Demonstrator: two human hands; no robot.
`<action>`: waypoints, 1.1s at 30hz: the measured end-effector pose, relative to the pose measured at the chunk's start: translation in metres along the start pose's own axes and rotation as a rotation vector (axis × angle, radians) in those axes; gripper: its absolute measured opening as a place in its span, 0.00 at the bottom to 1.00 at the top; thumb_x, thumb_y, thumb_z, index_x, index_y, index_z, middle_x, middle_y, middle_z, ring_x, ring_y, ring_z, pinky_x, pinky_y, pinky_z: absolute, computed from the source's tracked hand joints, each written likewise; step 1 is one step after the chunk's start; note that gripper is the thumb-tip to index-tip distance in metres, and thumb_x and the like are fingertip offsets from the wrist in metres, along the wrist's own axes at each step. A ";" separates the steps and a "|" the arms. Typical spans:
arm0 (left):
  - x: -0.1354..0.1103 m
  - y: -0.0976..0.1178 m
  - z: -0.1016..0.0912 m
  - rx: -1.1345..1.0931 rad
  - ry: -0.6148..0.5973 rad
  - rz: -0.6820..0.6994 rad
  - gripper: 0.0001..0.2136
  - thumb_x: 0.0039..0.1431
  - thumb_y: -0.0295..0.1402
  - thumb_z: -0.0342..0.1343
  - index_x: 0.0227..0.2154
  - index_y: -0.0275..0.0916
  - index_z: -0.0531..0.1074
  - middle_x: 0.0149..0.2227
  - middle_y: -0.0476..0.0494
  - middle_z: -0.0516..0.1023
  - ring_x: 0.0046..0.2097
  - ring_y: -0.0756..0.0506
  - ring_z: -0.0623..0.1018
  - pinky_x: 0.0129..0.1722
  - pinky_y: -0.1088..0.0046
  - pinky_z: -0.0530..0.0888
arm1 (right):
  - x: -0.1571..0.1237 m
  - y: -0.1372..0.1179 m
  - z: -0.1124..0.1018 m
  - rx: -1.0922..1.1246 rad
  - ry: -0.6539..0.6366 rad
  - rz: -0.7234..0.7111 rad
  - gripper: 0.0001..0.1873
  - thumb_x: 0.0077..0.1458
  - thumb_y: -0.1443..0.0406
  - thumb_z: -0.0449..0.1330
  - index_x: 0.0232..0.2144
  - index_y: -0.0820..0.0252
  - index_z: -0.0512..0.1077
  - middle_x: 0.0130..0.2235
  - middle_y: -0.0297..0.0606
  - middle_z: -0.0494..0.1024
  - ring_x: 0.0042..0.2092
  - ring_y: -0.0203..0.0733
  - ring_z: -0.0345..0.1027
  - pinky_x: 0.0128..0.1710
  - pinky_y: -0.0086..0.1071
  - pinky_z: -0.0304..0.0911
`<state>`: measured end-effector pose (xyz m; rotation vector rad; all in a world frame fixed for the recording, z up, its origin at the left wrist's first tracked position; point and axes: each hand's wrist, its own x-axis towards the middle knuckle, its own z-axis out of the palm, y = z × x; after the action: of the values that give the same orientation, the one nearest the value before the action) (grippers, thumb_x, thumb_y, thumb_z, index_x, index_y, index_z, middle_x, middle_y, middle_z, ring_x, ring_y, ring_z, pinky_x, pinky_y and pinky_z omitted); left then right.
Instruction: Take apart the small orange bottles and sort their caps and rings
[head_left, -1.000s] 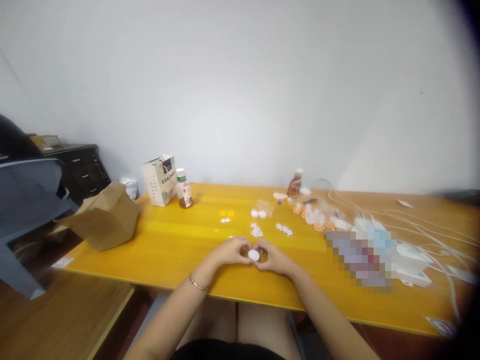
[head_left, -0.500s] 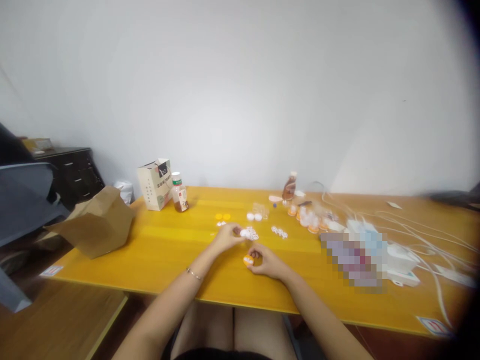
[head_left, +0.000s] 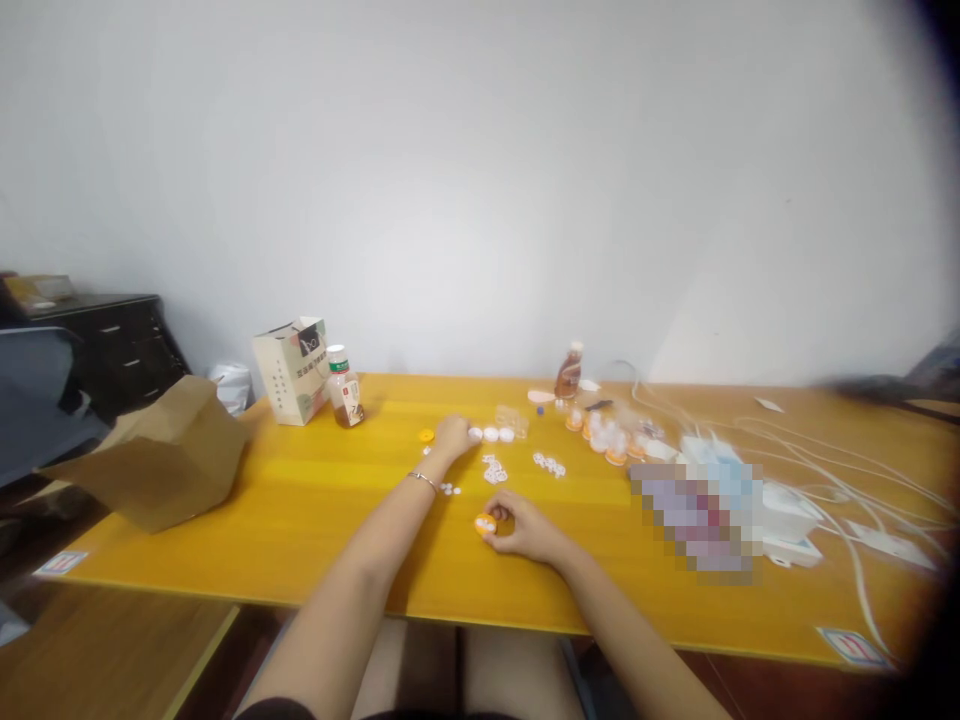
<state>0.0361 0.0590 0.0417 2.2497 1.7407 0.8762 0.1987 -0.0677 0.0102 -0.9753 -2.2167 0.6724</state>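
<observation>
The little orange pot [head_left: 485, 524] is pinched in the closed right hand [head_left: 523, 530], on the yellow counter [head_left: 315, 500]. Its white lid has just come off. The left hand [head_left: 454, 436] has gone behind the pot to the row of white lids [head_left: 492, 434]; I cannot tell if it holds one. Far left of the pot lies a brown bag [head_left: 150, 465], under a white wall [head_left: 480, 180].

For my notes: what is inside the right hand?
The right hand pinches an orange cap, half visible. Its palm faces the table, so anything deeper inside is hidden.
</observation>
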 end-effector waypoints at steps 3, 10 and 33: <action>-0.006 0.003 -0.001 0.001 0.008 0.013 0.09 0.50 0.34 0.53 0.31 0.32 0.71 0.38 0.33 0.71 0.45 0.37 0.69 0.42 0.66 0.63 | 0.000 0.001 0.000 -0.003 -0.005 -0.002 0.09 0.40 0.67 0.60 0.29 0.58 0.69 0.28 0.32 0.69 0.32 0.36 0.62 0.32 0.28 0.59; -0.045 0.006 -0.032 -0.174 -0.186 0.302 0.09 0.52 0.34 0.55 0.35 0.36 0.72 0.37 0.45 0.73 0.40 0.48 0.71 0.42 0.76 0.65 | 0.001 0.003 0.001 0.003 -0.009 0.008 0.10 0.41 0.66 0.60 0.31 0.59 0.69 0.29 0.33 0.69 0.32 0.37 0.63 0.33 0.29 0.60; -0.116 0.001 -0.026 -0.139 -0.383 0.470 0.09 0.56 0.35 0.51 0.30 0.36 0.71 0.31 0.46 0.72 0.34 0.50 0.71 0.36 0.78 0.65 | 0.003 0.003 0.004 0.090 -0.003 0.040 0.07 0.42 0.66 0.60 0.29 0.60 0.69 0.27 0.32 0.69 0.30 0.36 0.62 0.32 0.29 0.60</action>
<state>0.0052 -0.0548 0.0232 2.5582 0.9795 0.5568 0.1957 -0.0644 0.0065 -0.9759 -2.1549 0.7852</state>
